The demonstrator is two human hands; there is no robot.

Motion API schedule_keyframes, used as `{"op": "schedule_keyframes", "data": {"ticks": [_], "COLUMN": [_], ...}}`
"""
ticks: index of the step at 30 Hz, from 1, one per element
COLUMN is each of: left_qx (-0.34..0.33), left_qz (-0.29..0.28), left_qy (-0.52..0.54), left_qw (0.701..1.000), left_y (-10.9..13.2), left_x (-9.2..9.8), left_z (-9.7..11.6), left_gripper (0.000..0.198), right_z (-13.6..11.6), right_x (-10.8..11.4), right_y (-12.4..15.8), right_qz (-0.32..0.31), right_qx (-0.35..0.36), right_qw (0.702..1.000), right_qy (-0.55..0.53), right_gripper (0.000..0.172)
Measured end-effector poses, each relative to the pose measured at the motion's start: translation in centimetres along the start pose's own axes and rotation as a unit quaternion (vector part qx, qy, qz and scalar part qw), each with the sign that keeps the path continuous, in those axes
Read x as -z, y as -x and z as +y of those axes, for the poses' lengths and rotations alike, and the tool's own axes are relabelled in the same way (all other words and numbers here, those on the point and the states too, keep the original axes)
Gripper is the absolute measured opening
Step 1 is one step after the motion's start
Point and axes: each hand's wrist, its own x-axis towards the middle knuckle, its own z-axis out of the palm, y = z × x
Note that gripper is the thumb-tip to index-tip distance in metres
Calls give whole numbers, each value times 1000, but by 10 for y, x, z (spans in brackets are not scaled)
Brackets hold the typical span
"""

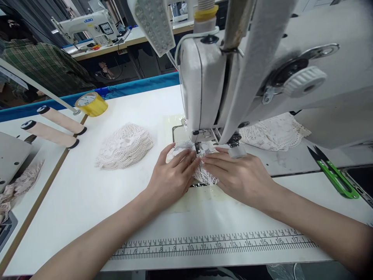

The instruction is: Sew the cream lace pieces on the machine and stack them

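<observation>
White table [87, 194] is bearing sewing machine [204, 85] | lace pile [125, 147] is lying left | tape roll [97, 105] is resting near far edge | ruler [204, 247] is running along front | green scissors [330, 175] are lying right

Lace [206, 175] lies beneath the sewing machine head [208, 85], left of the snips [332, 179].

The left hand [175, 173] and right hand [241, 179] hid much of the white lace [206, 175] beneath them, and the forearms [116, 227] covered stretches of the ruler [212, 245]. The sewing machine [211, 81] ran past the top and right edges, partly hiding the right lace pile [272, 132]. A person [46, 66] at far left was cut off, as was a phone [361, 179] at right.
</observation>
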Motion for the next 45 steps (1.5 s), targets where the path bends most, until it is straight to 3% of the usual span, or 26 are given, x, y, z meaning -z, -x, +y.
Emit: {"op": "schedule_keyframes", "data": {"ticks": [12, 18, 23, 37, 45], "left_qx": [15, -27, -23, 26, 11], "left_qz": [8, 18, 23, 9, 11], "left_qy": [10, 28, 25, 31, 25], "left_qw": [1000, 999, 999, 999, 1000], "left_y": [-2, 5, 6, 0, 6], "left_x": [3, 10, 11, 3, 12], "left_z": [-1, 6, 8, 0, 12], "left_gripper": [27, 29, 28, 32, 29], "right_z": [0, -4, -6, -3, -6], "right_x": [-7, -8, -8, -11, 1], "right_y": [2, 3, 5, 2, 2], "right_qz": [15, 28, 39, -4, 9], "right_qx": [-2, 32, 33, -2, -23], "right_qw": [1000, 998, 998, 997, 1000], "right_qy": [21, 42, 39, 77, -14], "right_gripper": [32, 26, 24, 25, 22]}}
